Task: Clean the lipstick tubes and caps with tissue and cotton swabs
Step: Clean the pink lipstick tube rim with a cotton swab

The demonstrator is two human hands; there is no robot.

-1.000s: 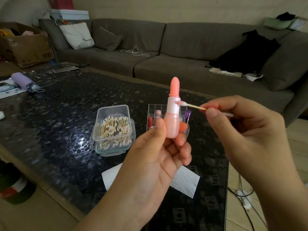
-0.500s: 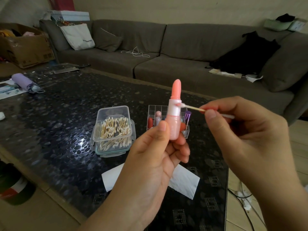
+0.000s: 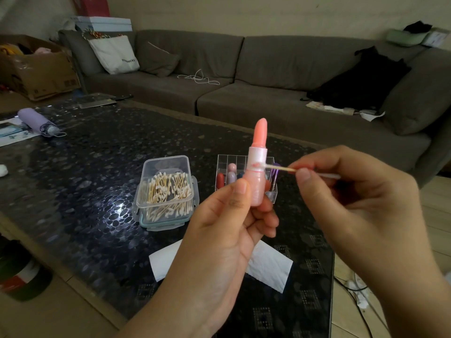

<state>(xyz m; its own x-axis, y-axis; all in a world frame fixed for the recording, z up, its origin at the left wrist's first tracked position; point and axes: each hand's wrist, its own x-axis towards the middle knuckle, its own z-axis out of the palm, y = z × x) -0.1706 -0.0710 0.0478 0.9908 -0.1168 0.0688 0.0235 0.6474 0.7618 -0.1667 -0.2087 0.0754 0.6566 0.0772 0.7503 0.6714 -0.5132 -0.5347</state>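
- Both hands were busy: left hand (image 3: 227, 230) gripped the pink lipstick tube (image 3: 256, 176) upright.
- Right hand (image 3: 353, 198) pinched a cotton swab (image 3: 283, 168), tip touching the tube's collar.

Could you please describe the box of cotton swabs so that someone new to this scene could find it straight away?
On the dark pebble-patterned coffee table in front of the grey sofa, look just beyond the white tissue. The swab box is a clear, lidless plastic tub packed with wooden-stemmed swabs. The clear gridded organizer beside it holds lipsticks instead.
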